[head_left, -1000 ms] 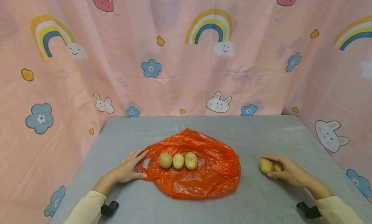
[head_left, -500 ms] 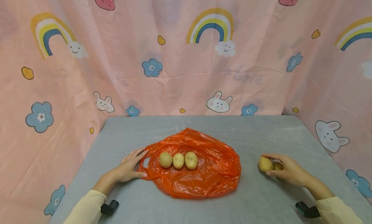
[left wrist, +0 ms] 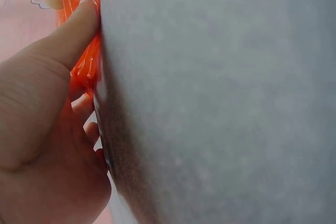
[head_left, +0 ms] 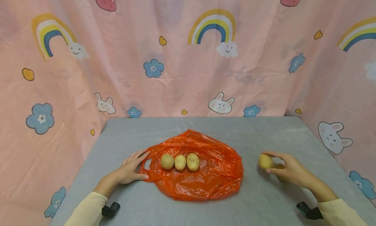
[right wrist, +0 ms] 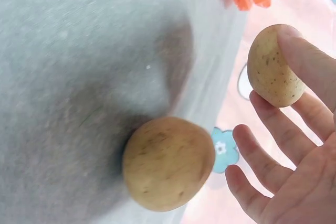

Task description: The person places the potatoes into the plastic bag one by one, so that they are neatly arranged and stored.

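Potato [head_left: 265,161] pinched in right hand [head_left: 293,171]; left hand [head_left: 128,171] touching orange bag [head_left: 205,183].

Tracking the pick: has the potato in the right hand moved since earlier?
Yes: in the head view, the held potato shifted up and left, nearer the orange bag.

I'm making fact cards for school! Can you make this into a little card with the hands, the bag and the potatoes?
Bag: orange plastic, spread on the gray table
Potatoes in a row: three, on the orange plastic
Left hand: touches the bag's handle end
Right hand: pinches one potato, held above the table
Last potato: on the table, by the right hand
Backdrop: pink cloth
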`<state>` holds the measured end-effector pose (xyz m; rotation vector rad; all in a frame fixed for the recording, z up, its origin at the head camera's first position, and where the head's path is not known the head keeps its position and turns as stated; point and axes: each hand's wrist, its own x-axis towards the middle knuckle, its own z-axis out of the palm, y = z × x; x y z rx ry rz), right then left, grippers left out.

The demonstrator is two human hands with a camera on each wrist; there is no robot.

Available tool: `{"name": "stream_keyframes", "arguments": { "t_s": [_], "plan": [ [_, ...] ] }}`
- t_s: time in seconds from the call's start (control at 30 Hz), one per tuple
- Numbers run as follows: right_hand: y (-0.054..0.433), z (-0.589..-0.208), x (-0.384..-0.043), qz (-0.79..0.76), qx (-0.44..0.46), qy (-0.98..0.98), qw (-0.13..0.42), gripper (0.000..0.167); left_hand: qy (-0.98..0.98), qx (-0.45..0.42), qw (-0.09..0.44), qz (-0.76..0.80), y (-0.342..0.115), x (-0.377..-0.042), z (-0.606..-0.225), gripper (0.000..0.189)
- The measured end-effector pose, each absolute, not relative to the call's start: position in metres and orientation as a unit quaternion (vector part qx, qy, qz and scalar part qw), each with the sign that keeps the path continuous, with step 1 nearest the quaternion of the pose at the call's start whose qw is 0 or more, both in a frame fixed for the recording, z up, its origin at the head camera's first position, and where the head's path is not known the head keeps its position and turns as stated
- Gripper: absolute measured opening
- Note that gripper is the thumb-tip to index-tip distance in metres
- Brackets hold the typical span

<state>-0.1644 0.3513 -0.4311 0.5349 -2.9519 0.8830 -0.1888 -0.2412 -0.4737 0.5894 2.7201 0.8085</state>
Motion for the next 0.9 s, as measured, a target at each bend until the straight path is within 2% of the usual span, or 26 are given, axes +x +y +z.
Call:
{"name": "stream_keyframes", "arguments": {
  "t_s": [0.33, 0.6, 0.9],
  "plan": [
    [0.336, -0.418, -0.160, 0.296, 0.175, -0.939, 0.011, 0.059, 0.932, 0.201, 0.124, 0.277, -0.241, -0.189, -0.474, 0.096],
    [0.323, -0.407, -0.156, 0.359, 0.173, -0.916, -0.037, 0.061, 0.931, 0.199, 0.127, 0.278, -0.241, -0.190, -0.474, 0.095],
    [0.311, -0.400, -0.152, 0.316, 0.198, -0.928, 0.006, 0.058, 0.932, 0.198, 0.129, 0.275, -0.241, -0.190, -0.474, 0.096]
  ]
}}
